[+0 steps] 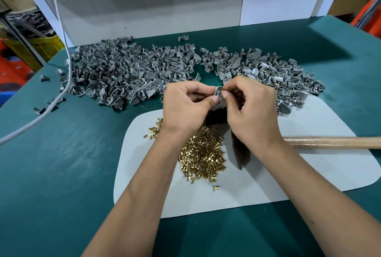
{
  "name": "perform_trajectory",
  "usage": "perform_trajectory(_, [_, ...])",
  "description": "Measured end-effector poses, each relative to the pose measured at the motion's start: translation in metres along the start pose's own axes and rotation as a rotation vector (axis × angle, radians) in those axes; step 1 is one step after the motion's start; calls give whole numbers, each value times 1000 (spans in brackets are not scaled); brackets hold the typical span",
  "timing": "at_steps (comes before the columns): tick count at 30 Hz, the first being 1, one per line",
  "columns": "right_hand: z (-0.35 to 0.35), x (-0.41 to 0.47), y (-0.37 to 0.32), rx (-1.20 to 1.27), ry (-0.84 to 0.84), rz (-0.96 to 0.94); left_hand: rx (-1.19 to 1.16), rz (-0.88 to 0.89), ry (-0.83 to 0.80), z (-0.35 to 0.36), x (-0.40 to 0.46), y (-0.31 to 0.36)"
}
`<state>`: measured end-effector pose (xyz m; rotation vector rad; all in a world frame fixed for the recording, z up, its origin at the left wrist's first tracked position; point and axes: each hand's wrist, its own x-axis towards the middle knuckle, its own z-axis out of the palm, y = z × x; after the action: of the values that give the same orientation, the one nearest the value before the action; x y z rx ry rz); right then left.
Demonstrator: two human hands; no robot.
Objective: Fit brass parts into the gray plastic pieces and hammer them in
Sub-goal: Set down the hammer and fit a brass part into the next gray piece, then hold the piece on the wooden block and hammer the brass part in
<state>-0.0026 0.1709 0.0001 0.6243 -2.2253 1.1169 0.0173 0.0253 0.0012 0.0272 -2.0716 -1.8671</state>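
My left hand (186, 105) pinches a small gray plastic piece (217, 91) between thumb and forefinger above the white mat. My right hand (250, 110) pinches a brass part (222, 92) against that piece. A heap of brass parts (203, 154) lies on the mat below my wrists. The hammer lies on the mat, its dark head (240, 152) partly under my right wrist and its wooden handle (334, 142) pointing right. A wide pile of gray plastic pieces (127, 71) spreads across the back of the table. The pile of pieces at the right (288, 79) shows brass in them.
The white mat (288, 178) lies on a green table (61, 174). A white cable (61, 83) runs down the left side over the gray pieces. A white panel (154, 9) stands behind the piles. A few stray gray pieces (44, 109) lie near the left edge.
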Motion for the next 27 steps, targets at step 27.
perform_trajectory(27, [-72, 37, 25, -347, -860, 255, 630, 194, -36, -13, 5, -4])
